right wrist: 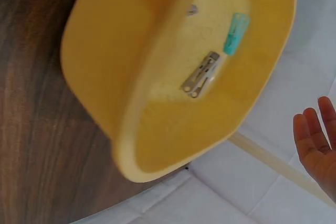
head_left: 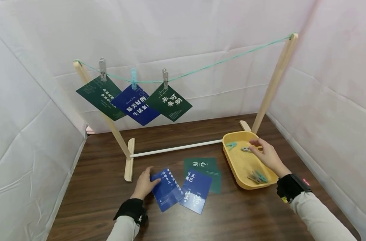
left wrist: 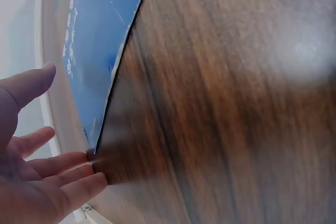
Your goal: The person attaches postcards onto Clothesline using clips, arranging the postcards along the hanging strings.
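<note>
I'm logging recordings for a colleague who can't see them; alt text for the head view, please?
A person's left hand is at the edge of a blue card on a wooden table, and the right hand hovers over a yellow basket holding clothespins. Behind, three cards hang clipped to a green string between two wooden posts.

the person reaches both arms forward, well apart, in pale sleeves. the left arm is lower and slants forward; its left hand shows its back from above, the thumb standing off from the loosely stretched fingers. across from it, the right arm angles inward, the right hand out ahead of the wrist, fingers relaxed and slightly bent.
</note>
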`<action>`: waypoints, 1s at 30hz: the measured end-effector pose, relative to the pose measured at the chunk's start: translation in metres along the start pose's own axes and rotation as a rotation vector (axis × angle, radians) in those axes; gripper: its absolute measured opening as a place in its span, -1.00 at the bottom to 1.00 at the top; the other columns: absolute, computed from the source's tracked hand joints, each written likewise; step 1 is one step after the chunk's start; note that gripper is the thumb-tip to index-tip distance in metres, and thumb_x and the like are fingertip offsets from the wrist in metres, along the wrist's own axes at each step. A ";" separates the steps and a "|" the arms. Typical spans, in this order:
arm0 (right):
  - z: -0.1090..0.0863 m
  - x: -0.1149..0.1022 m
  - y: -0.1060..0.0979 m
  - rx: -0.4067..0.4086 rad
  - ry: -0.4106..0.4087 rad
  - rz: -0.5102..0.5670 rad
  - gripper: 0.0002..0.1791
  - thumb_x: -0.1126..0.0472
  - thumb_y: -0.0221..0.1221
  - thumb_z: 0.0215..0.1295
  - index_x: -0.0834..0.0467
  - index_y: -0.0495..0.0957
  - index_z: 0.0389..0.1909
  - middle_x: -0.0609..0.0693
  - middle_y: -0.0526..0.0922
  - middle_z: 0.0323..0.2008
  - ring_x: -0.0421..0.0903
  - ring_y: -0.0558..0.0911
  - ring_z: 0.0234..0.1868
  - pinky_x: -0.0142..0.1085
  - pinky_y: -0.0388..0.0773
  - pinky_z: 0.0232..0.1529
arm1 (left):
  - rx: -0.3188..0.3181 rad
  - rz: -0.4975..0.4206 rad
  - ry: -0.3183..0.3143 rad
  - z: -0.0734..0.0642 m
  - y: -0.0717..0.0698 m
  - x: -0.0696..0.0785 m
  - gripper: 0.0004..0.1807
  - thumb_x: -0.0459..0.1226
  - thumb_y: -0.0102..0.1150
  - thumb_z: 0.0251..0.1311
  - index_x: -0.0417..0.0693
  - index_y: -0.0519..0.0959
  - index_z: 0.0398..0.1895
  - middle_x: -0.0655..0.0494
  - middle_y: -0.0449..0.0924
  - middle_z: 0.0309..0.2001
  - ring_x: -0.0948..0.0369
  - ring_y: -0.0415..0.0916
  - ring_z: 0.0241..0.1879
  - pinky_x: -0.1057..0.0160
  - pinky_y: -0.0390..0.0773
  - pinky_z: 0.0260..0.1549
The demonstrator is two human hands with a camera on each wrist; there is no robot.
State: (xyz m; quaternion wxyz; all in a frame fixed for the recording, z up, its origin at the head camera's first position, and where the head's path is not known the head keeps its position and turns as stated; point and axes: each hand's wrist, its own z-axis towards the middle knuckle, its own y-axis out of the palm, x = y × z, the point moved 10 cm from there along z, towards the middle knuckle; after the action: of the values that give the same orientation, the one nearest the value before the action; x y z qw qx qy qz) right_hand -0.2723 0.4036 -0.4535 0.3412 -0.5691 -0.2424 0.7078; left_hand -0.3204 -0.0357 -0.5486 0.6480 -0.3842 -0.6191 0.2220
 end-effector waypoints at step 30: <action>-0.030 0.048 0.056 -0.635 0.024 -0.246 -0.81 0.46 0.07 0.20 0.38 0.48 -0.16 0.36 0.55 -0.18 0.30 0.53 -0.10 0.02 0.52 -0.17 | 0.037 0.144 -0.021 0.002 0.009 0.002 -0.33 -0.11 0.30 0.11 -0.37 0.37 0.18 -0.46 0.41 0.11 -0.32 0.34 0.15 -0.19 0.39 0.10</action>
State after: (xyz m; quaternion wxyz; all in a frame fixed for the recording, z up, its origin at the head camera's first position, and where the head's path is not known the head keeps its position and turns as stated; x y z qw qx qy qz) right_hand -0.2605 0.4022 -0.5326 0.2326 -0.6217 -0.5136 0.5437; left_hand -0.3203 -0.0286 -0.5548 0.6309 -0.4134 -0.5924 0.2832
